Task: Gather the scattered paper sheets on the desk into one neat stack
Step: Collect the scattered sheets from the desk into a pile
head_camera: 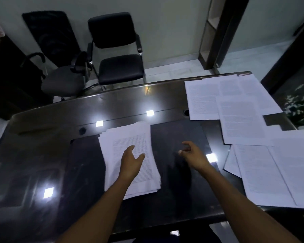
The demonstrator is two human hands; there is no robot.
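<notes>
Head view, dark glossy counter [42, 155]: paper stack [130, 137] at centre, left hand [131, 159] over it with fingers spread, right hand [191, 152] loosely curled, holding nothing, just above bare counter beside it; scattered sheets [244, 120] overlapping along the right side.

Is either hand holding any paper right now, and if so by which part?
Nothing is held. The left hand is open over the paper stack; the right hand hangs loosely curled above the bare desk.

Two bare forearms, no sleeves visible
</notes>
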